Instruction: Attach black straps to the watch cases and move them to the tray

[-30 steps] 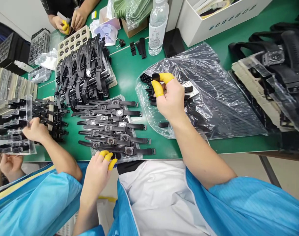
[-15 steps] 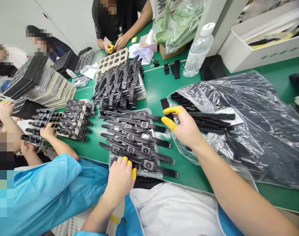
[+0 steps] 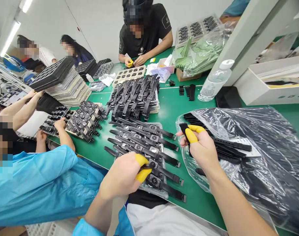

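My left hand [image 3: 126, 173], with yellow finger cots on thumb and forefinger, is closed in a pinch over the near left part of the tray. Between its fingertips is a dark piece, seemingly a black watch [image 3: 145, 166], mostly hidden by the fingers. Rows of smartwatches [image 3: 154, 137] with black straps lie face down on the clear plastic tray [image 3: 165, 193]. My right hand [image 3: 200, 146], also in yellow finger cots, is shut on a black watch strap [image 3: 183, 128], held up above the edge of a clear bag [image 3: 269, 131] of loose black straps [image 3: 228, 147].
Beyond the tray stands a pile of strapped watches [image 3: 134, 95]. A water bottle [image 3: 216, 80], a white box [image 3: 274, 87] and a bag of green pieces [image 3: 203, 59] are at the right rear. Co-workers' hands [image 3: 60, 124] work at the left; another person [image 3: 144, 36] sits opposite.
The view has tilted up. My right hand has closed on the black strap and lifted it off the bag. My left hand has risen from the tray, its pinch now in sight.
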Demonstrator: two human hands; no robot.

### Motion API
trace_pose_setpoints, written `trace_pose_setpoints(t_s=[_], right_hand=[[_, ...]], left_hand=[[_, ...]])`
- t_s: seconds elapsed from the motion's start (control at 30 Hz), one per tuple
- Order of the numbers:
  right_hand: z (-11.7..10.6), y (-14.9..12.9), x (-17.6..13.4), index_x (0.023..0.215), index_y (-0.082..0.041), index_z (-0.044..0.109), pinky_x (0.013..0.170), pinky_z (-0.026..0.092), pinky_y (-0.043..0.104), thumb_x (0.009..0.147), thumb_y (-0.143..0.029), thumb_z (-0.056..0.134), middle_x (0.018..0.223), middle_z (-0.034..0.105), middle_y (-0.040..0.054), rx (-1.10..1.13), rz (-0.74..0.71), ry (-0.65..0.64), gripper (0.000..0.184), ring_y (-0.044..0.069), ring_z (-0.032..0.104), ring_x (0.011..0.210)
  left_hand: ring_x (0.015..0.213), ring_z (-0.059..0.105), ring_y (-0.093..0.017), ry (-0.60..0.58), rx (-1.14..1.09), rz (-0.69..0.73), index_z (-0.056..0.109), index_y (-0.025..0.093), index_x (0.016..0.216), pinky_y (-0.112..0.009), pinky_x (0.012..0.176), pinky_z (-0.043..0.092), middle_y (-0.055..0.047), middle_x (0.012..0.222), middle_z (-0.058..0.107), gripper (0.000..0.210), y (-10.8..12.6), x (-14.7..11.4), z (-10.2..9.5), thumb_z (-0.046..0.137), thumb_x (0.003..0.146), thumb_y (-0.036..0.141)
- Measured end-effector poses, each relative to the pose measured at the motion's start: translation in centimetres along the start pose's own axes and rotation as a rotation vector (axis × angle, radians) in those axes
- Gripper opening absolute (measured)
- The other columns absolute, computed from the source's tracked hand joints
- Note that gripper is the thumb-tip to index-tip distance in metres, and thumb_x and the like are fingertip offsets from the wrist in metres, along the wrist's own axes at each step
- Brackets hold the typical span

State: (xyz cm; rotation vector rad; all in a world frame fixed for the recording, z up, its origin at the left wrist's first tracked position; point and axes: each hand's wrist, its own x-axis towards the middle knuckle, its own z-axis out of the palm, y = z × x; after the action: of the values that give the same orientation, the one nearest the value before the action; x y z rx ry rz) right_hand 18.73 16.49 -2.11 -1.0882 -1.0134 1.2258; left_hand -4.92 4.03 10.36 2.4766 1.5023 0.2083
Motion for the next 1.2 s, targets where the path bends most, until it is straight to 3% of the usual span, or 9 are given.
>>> trace_pose_setpoints(t_s=[0.07,0.13,0.23,0.33,0.47,0.6,0.7,1.0,1.2], right_hand=[[0.1,0.1,-0.1,0.098,-0.032,0.055,0.056,0.048,0.041,0.086,-0.058,0.072,0.081,0.069,0.0033,0.01,-0.007,0.005,0.033,0.023,0.058,0.06],[0.1,0.3,-0.3,0.097,-0.033,0.056,0.056,0.048,0.043,0.088,-0.059,0.071,0.079,0.067,0.0027,0.014,-0.016,0.02,0.031,0.025,0.058,0.06],[0.1,0.4,-0.6,0.091,-0.033,0.06,0.054,0.048,0.042,0.088,-0.057,0.072,0.076,0.065,0.002,-0.009,-0.014,-0.008,0.027,0.024,0.057,0.059],[0.2,0.2,-1.0,0.085,-0.03,0.062,0.052,0.046,0.037,0.084,-0.057,0.076,0.069,0.06,0.0002,0.028,0.065,-0.124,0.03,0.02,0.053,0.056],[0.6,-0.1,-1.5,0.084,-0.026,0.066,0.052,0.047,0.033,0.08,-0.06,0.079,0.066,0.06,0.0006,0.05,0.202,-0.32,0.037,0.018,0.051,0.057],[0.9,-0.2,-1.8,0.077,-0.024,0.065,0.05,0.046,0.032,0.081,-0.062,0.078,0.064,0.058,0.0019,0.074,0.254,-0.398,0.04,0.018,0.05,0.056],[1.0,-0.2,-1.9,0.072,-0.023,0.063,0.047,0.044,0.031,0.079,-0.063,0.079,0.06,0.055,0.0018,0.084,0.265,-0.403,0.043,0.018,0.048,0.054],[1.1,0.0,-2.2,0.07,-0.022,0.061,0.044,0.034,0.027,0.079,-0.056,0.083,0.051,0.047,-0.0028,0.182,0.356,-0.455,0.042,0.012,0.038,0.046],[1.7,-0.4,-2.3,0.068,-0.023,0.059,0.043,0.03,0.026,0.077,-0.056,0.084,0.05,0.045,-0.0034,0.268,0.364,-0.402,0.042,0.012,0.036,0.045]], left_hand=[[0.1,0.071,-0.022,0.093,-0.137,0.015,0.06,0.022,0.119,-0.033,0.09,0.057,-0.007,0.111,0.073,0.02,0.2,3.1,0.1,0.052,0.102,0.025],[0.094,0.073,-0.024,0.084,-0.21,-0.034,0.058,0.02,0.121,-0.035,0.085,0.059,-0.008,0.106,0.074,0.024,-0.3,6.9,1.3,0.055,0.097,0.026],[0.093,0.074,-0.029,0.029,-0.321,-0.165,0.054,0.015,0.125,-0.043,0.084,0.061,-0.013,0.106,0.073,0.03,-2.0,12.0,4.5,0.053,0.099,0.029],[0.112,0.071,-0.028,0.138,-0.481,-0.163,0.049,0.013,0.133,-0.044,0.099,0.058,-0.018,0.124,0.069,0.033,-3.9,14.5,7.9,0.049,0.101,0.023],[0.133,0.058,-0.026,0.211,-0.43,0.019,0.051,0.012,0.138,-0.041,0.115,0.049,-0.018,0.137,0.062,0.042,-4.9,14.4,10.1,0.046,0.096,0.009],[0.133,0.056,-0.027,0.142,-0.264,0.176,0.057,0.007,0.137,-0.043,0.118,0.046,-0.02,0.133,0.065,0.044,-4.8,13.8,10.0,0.045,0.094,0.005],[0.133,0.057,-0.027,0.105,-0.223,0.195,0.058,0.01,0.138,-0.045,0.119,0.045,-0.019,0.136,0.065,0.048,-4.7,13.8,9.8,0.045,0.092,0.004],[0.132,0.059,-0.023,0.112,-0.31,0.265,0.06,0.011,0.139,-0.037,0.119,0.044,-0.015,0.135,0.065,0.056,-5.0,13.7,9.4,0.042,0.087,-0.001],[0.133,0.056,-0.024,0.175,-0.338,0.239,0.056,0.003,0.139,-0.036,0.119,0.045,-0.019,0.135,0.064,0.056,-4.8,13.4,9.5,0.04,0.086,-0.002]])
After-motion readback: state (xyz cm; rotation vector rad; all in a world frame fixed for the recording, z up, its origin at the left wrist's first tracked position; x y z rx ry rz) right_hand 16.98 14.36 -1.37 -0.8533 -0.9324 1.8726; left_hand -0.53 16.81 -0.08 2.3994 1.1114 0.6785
